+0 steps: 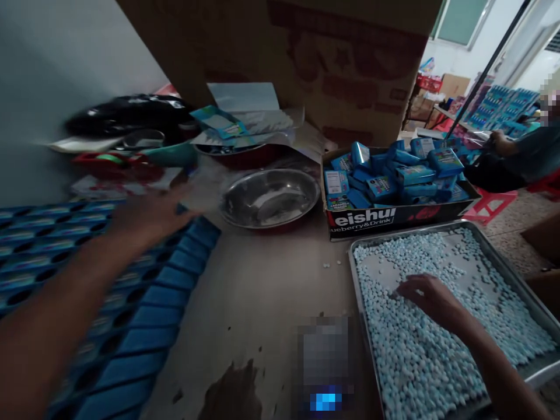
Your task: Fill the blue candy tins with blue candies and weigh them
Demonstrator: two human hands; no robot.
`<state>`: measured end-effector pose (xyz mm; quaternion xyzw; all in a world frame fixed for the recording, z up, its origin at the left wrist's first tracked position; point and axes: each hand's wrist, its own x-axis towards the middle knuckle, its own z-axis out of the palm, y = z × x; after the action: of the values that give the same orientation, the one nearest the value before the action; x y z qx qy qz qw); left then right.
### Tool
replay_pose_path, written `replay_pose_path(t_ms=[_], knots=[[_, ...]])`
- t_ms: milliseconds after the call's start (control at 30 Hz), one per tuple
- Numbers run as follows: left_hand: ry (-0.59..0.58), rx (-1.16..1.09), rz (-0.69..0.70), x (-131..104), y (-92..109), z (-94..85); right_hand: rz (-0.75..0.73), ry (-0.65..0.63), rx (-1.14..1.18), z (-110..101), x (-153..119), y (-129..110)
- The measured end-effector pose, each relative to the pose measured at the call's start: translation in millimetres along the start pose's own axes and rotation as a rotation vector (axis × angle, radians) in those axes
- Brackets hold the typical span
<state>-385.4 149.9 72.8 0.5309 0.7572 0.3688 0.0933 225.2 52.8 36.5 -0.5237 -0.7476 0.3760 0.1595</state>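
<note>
Small rounded pale blue pellets (424, 361): sitting at about 4 o'clock in the view, spreading across a shallow rectangular silver metal tray (387, 265), with a few bare spots showing toward its far side.
Right hand (431, 297): hanging over the tray from 5 o'clock, fingers curling partway and tips dipping to the pellets; honestly can't tell if it's pinching any.
Upright blue cardboard boxes (155, 315): standing in tight rows from 7 to 9 o'clock, dark round holes showing on top.
Left hand (151, 216): blurring pretty badly at 9 o'clock, over the far end of those rows; fingers seem to be stretching out, but can't tell how wide, or if it's gripping or touching anything.
Round shiny steel bowl (271, 201): sitting right around dead centre on the pale tabletop (258, 280).
Open black printed carton (363, 223): sitting at 3 o'clock just beyond the tray, holding a jumbled heap of small glossy blue packs (415, 175).
Big brown cardboard box (245, 46): looming at 12 o'clock, behind everything.
Another person: sitting way off at 2 o'clock, a dark sleeve (536, 151) showing.
</note>
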Motion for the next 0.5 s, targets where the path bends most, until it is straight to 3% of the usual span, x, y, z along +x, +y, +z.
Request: replay_pose_path(t_ms=[67, 133, 167, 233, 267, 300, 400, 500], knots=[[0.077, 0.160, 0.156, 6.1, 50.1, 19.7, -0.089, 0.056, -0.187, -21.4, 13.7, -18.8], [0.008, 0.041, 0.321, 11.8, 112.0, 57.0, -0.171, 0.203, -0.305, -43.8, 46.9, -44.8], [-0.119, -0.016, 0.441, 14.4, 143.5, 80.7, -0.239, 0.280, -0.385, -54.0, 70.2, -59.5], [-0.496, -0.012, 0.780, 18.2, 199.7, 131.0, -0.344, 0.327, -0.626, -70.8, 124.9, -87.8], [-0.601, 0.011, 0.909, 19.1, 222.3, 154.5, -0.374, 0.295, -0.772, -77.4, 153.3, -99.2], [-0.642, 0.022, 0.949, 19.2, 240.1, 174.8, -0.390, 0.236, -0.905, -82.8, 180.2, -107.5], [-0.730, 0.098, 1.006, 14.2, 265.8, 210.5, -0.347, -0.031, -1.182, -91.4, 240.9, -111.4], [-0.737, 0.183, 1.021, 3.9, 265.3, 215.6, -0.249, -0.171, -1.219, -92.1, 271.4, -90.8]])
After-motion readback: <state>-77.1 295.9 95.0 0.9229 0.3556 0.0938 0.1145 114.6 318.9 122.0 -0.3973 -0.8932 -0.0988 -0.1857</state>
